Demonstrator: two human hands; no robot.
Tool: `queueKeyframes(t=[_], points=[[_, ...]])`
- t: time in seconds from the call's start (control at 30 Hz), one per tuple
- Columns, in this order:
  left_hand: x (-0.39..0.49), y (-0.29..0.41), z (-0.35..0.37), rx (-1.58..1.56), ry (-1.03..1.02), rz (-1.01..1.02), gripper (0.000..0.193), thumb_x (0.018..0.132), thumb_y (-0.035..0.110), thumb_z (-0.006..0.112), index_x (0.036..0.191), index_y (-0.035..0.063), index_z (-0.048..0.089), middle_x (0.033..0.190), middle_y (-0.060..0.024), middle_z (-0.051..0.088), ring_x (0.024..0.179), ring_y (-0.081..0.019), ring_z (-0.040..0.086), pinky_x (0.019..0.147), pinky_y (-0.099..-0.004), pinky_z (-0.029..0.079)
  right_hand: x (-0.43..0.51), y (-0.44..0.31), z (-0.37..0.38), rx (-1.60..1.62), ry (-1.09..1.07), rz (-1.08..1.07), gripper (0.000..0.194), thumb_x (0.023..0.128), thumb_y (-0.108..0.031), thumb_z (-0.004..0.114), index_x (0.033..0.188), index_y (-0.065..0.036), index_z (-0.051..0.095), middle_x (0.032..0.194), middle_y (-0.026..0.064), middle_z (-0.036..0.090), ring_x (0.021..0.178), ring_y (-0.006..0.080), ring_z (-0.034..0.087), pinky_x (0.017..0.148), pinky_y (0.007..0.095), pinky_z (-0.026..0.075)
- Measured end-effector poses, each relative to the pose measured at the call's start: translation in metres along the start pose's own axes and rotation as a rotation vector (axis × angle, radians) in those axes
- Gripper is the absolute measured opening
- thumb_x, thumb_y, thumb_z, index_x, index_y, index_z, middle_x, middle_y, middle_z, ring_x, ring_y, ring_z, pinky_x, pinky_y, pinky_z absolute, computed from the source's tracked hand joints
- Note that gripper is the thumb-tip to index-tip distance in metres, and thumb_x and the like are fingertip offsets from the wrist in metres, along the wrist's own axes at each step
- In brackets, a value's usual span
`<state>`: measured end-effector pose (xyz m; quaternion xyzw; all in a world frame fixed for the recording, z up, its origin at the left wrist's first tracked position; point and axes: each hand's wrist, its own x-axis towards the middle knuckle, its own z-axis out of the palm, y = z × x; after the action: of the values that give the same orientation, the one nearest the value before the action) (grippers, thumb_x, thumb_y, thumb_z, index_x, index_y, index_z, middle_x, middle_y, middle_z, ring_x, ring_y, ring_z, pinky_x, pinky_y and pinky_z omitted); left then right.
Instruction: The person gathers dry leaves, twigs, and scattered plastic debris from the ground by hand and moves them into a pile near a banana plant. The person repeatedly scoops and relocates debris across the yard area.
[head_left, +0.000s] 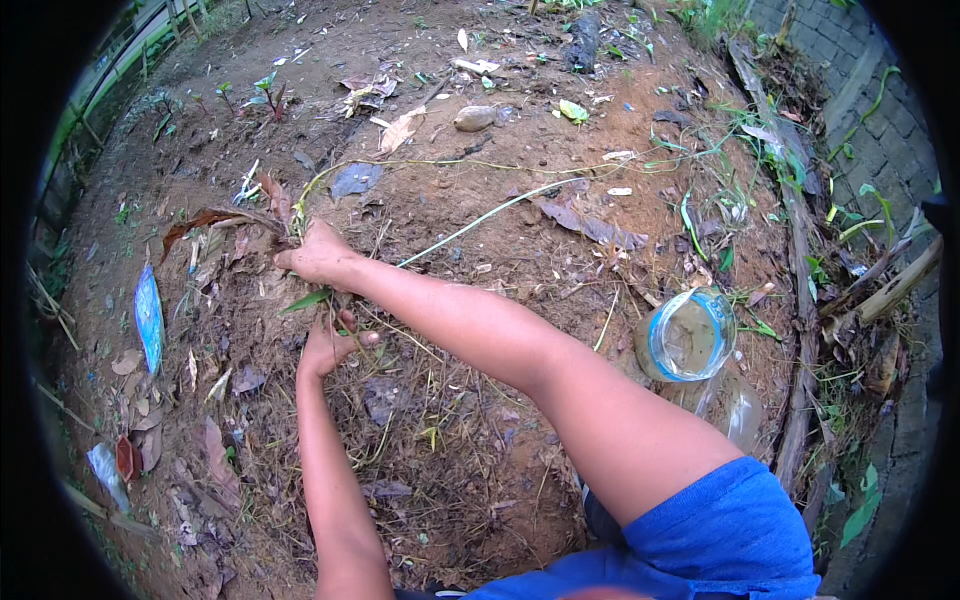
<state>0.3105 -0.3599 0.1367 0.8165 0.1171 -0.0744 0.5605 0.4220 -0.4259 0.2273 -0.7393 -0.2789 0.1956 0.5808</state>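
My right hand (319, 256) reaches across to the left and is closed around plant stems and dry leaves. A brown curled leaf (201, 225) sticks out to the left of it, and a long yellow-green vine (465, 162) runs from it towards the right. Just below, my left hand (328, 349) has its fingers spread and curved near a green leaf (307, 301) and thin stems; whether it touches them is unclear. Under both hands lies brown soil with dead grass and leaf litter (382, 397).
An open clear plastic container (686, 335) with a blue band stands at the right, by a long wooden log (796, 300) and a grey block wall (892, 135). A blue wrapper (149, 319) lies at the left. A brown husk-like object (475, 118) rests farther off.
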Motion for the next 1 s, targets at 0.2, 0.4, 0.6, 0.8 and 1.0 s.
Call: queueKeyframes(t=[0.2,0.4,0.6,0.8,1.0], points=[[0.017,0.03,0.087,0.184,0.321,0.803,0.082,0.082,0.033,0.061,0.144,0.0122,0.012,0.149,-0.0088,0.02,0.137,-0.0237,0.019,0.109,-0.0382,0.022,-0.008,-0.054,0.03,0.197,0.233,0.129,0.048,0.073,-0.021,0.071,0.108,0.003,0.05,0.099,0.0209,0.061,0.092,0.0317,0.061,0.085,0.0377,0.047],[0.026,0.059,0.132,-0.788,0.175,0.601,0.058,0.092,0.031,0.048,0.139,0.0245,0.016,0.149,-0.0028,0.017,0.138,-0.0238,0.017,0.103,-0.0506,0.027,-0.017,-0.04,0.042,0.445,0.414,0.299,0.05,0.074,-0.024,0.067,0.107,0.009,0.048,0.102,0.025,0.059,0.096,0.0329,0.059,0.086,0.0377,0.045],[0.014,0.043,0.139,-1.314,-0.044,0.466,0.022,0.093,0.035,0.049,0.101,0.0135,0.051,0.108,-0.0046,0.059,0.111,-0.0216,0.051,0.078,-0.0346,0.051,-0.008,-0.056,0.029,0.385,0.32,0.254,0.052,0.072,-0.023,0.069,0.105,0.011,0.048,0.102,0.0253,0.059,0.095,0.0322,0.059,0.085,0.0378,0.046],[0.002,-0.051,0.096,-1.3,0.137,0.185,0.023,0.092,0.033,0.052,0.099,0.0115,0.053,0.054,0.0046,0.034,0.049,-0.0077,0.034,0.042,-0.0219,0.031,0.035,-0.041,-0.049,0.332,0.454,0.178,0.051,0.064,-0.014,0.072,0.106,0.007,0.052,0.103,0.0261,0.06,0.098,0.036,0.06,0.085,0.0375,0.047],[-0.039,-0.153,-0.026,-1.459,0.412,0.171,0.022,0.092,0.029,0.051,0.107,0.0138,0.056,0.053,0.0056,0.025,0.045,-0.007,0.027,0.037,-0.022,0.024,0.058,0.0,-0.176,0.438,0.689,0.189,0.045,0.068,-0.012,0.07,0.104,0.009,0.054,0.106,0.0253,0.06,0.099,0.0336,0.06,0.083,0.0376,0.047]])
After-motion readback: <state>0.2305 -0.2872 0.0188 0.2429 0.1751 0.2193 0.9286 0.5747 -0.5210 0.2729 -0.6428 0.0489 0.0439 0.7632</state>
